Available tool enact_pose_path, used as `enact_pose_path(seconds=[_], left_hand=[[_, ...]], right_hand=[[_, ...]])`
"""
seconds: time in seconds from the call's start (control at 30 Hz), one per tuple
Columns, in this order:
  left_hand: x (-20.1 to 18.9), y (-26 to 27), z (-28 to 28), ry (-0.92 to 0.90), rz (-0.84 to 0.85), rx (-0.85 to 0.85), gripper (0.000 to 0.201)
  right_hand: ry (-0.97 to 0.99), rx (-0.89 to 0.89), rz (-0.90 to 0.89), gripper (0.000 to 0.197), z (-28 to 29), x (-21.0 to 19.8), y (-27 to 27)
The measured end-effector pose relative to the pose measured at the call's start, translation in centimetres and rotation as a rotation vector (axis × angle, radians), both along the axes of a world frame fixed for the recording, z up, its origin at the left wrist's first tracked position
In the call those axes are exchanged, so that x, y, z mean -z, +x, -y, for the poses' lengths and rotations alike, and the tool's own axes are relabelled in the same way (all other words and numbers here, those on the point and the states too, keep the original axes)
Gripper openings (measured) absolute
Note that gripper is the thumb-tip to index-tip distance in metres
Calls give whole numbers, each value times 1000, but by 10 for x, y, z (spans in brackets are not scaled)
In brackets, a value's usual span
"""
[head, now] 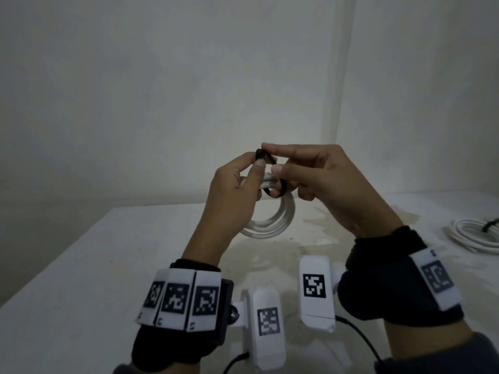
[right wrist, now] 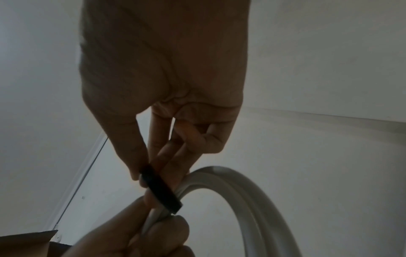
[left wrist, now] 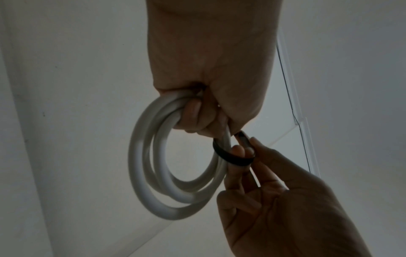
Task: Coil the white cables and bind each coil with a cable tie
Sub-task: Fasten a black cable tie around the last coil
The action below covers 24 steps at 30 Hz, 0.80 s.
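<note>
coil: white cable coil (head: pixel 272 220), about 3 turns, held in the air above the table (head: pixel 81 279), hanging below the hands
left hand: left hand (head: pixel 232 195) has fingers curled round the top of the coil; thumb and forefinger also pinch the tie's head end
right hand: right hand (head: pixel 318 182) pinches the black tie (head: pixel 280 188) between thumb and forefinger; other fingers loosely curled, holding nothing else
tie: looped round the coil's strands at the top, loop loose, not cinched; cannot tell if the tail is through the head
other: 2nd coil (head: pixel 475 236) at the right table edge, a dark tie on it, looks done
step: my read is closing the tie on coil 1
risk 1: tail slips from the right pinch, loop springs open; cause is a small smooth strap held only by fingertips
risk 2: left grip relaxes while threading, turns splay and 1 strand ends up outside the loop
risk 3: cinching with uneven turns leaves the bundle loose, so the coil sags after release
</note>
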State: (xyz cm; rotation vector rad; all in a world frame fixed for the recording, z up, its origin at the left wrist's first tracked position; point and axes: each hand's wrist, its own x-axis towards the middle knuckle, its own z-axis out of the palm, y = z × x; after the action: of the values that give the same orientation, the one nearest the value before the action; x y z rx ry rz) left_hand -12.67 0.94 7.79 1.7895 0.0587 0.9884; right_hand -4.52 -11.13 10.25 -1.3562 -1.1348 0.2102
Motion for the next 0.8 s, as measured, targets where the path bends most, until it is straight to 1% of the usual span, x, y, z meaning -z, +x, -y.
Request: enact_pose_path(seconds=[0.13, 0.33, 0.8], left_hand=[[0, -1, 0, -2, -10, -14, 23], [-1, -2, 1, -5, -14, -28, 24], [-3, -5, 3, 55, -33, 14, 25]], right_hand=[[-9, -23, 59, 40, 1, -1, -1], [-12, -87, 47, 47, 3, -1, -1], [-58, -49, 38, 36, 4, -2, 0]])
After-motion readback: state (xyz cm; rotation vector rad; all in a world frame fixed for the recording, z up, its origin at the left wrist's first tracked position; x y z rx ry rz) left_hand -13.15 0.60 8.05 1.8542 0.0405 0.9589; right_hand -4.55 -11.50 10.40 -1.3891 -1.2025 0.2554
